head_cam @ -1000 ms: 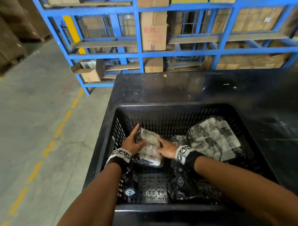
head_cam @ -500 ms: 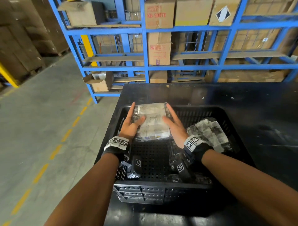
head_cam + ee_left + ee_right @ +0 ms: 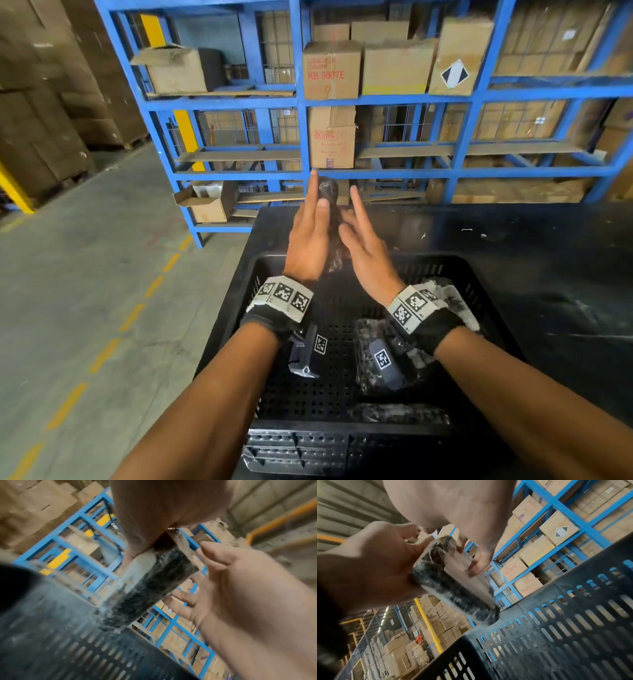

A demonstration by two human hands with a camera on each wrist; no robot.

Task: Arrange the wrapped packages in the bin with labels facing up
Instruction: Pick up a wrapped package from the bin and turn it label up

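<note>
A plastic-wrapped package (image 3: 328, 192) stands on edge in the air above the far wall of the black perforated bin (image 3: 479, 265). It is pressed between my two flat palms. My left hand (image 3: 308, 236) lies against its left face and my right hand (image 3: 363, 250) against its right face, fingers straight. In the wrist views the package (image 3: 150, 585) (image 3: 453, 585) shows a dark wrapped edge over the bin wall (image 3: 60, 649) (image 3: 565, 635). A pale package (image 3: 457, 301) lies at the bin's right. A dark one (image 3: 363, 337) and another (image 3: 397, 413) lie near the front.
The bin sits on a black table (image 3: 531, 240). Behind it stands a blue rack (image 3: 301, 102) with cardboard boxes. Left of the table is concrete floor (image 3: 85, 274) with a dashed yellow line. The left part of the bin floor (image 3: 308, 394) is bare.
Both hands lifted the package from the bin's left side up above the far wall. It turned from lying flat with its pale face up to standing on edge.
</note>
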